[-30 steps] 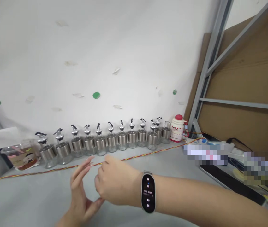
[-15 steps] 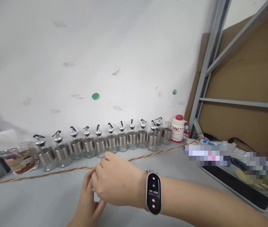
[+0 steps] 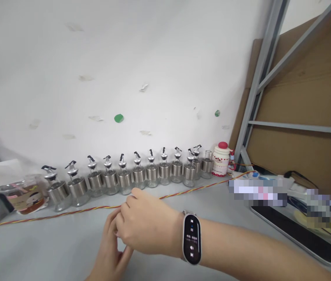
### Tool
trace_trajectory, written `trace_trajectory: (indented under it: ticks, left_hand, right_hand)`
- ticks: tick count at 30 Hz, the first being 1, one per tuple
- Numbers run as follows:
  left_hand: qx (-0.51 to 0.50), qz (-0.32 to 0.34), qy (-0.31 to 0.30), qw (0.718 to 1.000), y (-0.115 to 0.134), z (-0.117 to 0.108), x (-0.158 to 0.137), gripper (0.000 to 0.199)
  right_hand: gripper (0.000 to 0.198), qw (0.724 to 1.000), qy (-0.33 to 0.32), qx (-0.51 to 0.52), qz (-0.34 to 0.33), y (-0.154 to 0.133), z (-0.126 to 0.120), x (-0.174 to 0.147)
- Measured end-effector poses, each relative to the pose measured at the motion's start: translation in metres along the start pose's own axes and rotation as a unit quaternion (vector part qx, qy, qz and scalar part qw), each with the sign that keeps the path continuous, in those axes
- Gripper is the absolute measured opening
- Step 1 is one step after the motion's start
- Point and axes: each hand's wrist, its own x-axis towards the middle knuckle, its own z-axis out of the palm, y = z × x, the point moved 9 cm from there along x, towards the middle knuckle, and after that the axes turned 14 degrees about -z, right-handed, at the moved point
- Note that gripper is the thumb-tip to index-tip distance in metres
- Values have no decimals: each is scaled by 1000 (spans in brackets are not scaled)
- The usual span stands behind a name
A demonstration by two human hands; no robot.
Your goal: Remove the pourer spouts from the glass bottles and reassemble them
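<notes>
The white wall (image 3: 179,58) is at the back, and the grey worktop (image 3: 45,248) lies in front of it. The bottles (image 3: 138,174) stand in a row by the wall, just past our hands. The red and yellow wire (image 3: 188,191) lies between them and us, and runs behind our right hand (image 3: 146,224). That hand curls its fingers in, and our left hand (image 3: 107,246) seems to touch it from below. We can't tell if either grip is open, closed or holding something, because the fingertips are hidden. To do this well, we think slow, small moves are best, so our knuckles don't bump the bottles and our watch (image 3: 192,239) doesn't catch the wire.
</notes>
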Motion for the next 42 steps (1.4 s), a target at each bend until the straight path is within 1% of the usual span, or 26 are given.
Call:
trace_trajectory:
  ticks: [3, 6, 9, 11, 12, 13, 14, 16, 18, 21, 23, 24, 26, 27, 28, 29, 30, 31, 33, 35, 37, 38, 39, 40, 41, 42]
  left_hand:
    - [-7, -2, 2, 1000, 1, 0, -1, 49]
    - [-24, -10, -16, 1000, 4, 0, -3, 45]
    - [-32, 19, -40, 998, 13, 1, -6, 43]
    - [-17, 60, -36, 997, 22, 0, -9, 40]
    - [-7, 77, -37, 996, 26, 1, -10, 38]
    - [5, 89, -47, 995, 29, 4, -10, 34]
    - [18, 97, -66, 993, 32, 10, -11, 30]
    - [55, 102, -114, 987, 35, 24, -11, 25]
    - [109, 107, -135, 979, 36, 35, -11, 24]
    - [174, 138, -112, 969, 37, 42, -11, 22]
    - [186, 175, -91, 963, 38, 44, -15, 25]
    - [185, 192, -81, 960, 38, 45, -17, 26]
    - [177, 213, -64, 959, 36, 47, -23, 24]
    - [167, 212, -54, 961, 35, 46, -25, 21]
    - [154, 200, -47, 967, 32, 46, -26, 19]
    - [134, 177, -48, 974, 29, 45, -26, 17]
    - [109, 145, -55, 982, 24, 45, -25, 17]
    - [80, 108, -66, 989, 19, 45, -24, 17]
    - [19, 39, -95, 995, 12, 46, -21, 20]
    - [-35, -20, -109, 993, 7, 47, -19, 24]
    - [-93, -118, -118, 982, -1, 49, -15, 30]
    - [-129, -191, -126, 965, -8, 52, -15, 34]
    - [-172, -273, -143, 936, -16, 58, -18, 39]
    - [-218, -349, -167, 896, -22, 66, -24, 43]
    - [-259, -408, -195, 854, -24, 75, -30, 46]
    - [-288, -446, -223, 817, -24, 83, -37, 48]
  right_hand:
    - [16, 1000, 8, 3, 1, -1, -1, -1]
    - [17, 1000, 18, 1, 13, -1, -3, -4]
    - [24, 997, 49, -1, 52, 2, -3, -13]
    - [28, 991, 81, 28, 103, 6, 3, -27]
    - [28, 984, 99, 61, 138, 9, 10, -37]
    - [26, 970, 112, 108, 188, 13, 21, -48]
    - [24, 949, 123, 171, 235, 16, 35, -60]
    - [26, 885, 149, 294, 329, 18, 68, -84]
    - [32, 801, 193, 403, 399, 15, 99, -102]
    - [40, 647, 237, 544, 478, 5, 143, -116]
    - [43, 554, 234, 622, 502, -6, 166, -116]
    - [44, 513, 225, 655, 507, -12, 174, -115]
    - [46, 448, 203, 708, 506, -24, 186, -109]
    - [47, 426, 200, 723, 505, -28, 189, -107]
    - [48, 414, 203, 730, 505, -30, 191, -106]
    - [49, 410, 210, 727, 509, -30, 191, -106]
    - [50, 417, 222, 717, 513, -27, 189, -106]
    - [51, 432, 234, 700, 518, -23, 185, -108]
    - [51, 475, 254, 663, 520, -16, 176, -109]
    - [50, 514, 266, 633, 514, -11, 165, -108]
    - [48, 543, 269, 608, 513, -11, 158, -109]
    - [47, 558, 269, 594, 514, -11, 154, -110]
    - [45, 578, 270, 574, 513, -10, 150, -111]
    - [43, 604, 274, 549, 508, -8, 144, -112]
    - [42, 637, 279, 520, 496, -6, 137, -112]
    - [41, 671, 284, 490, 478, -4, 129, -111]
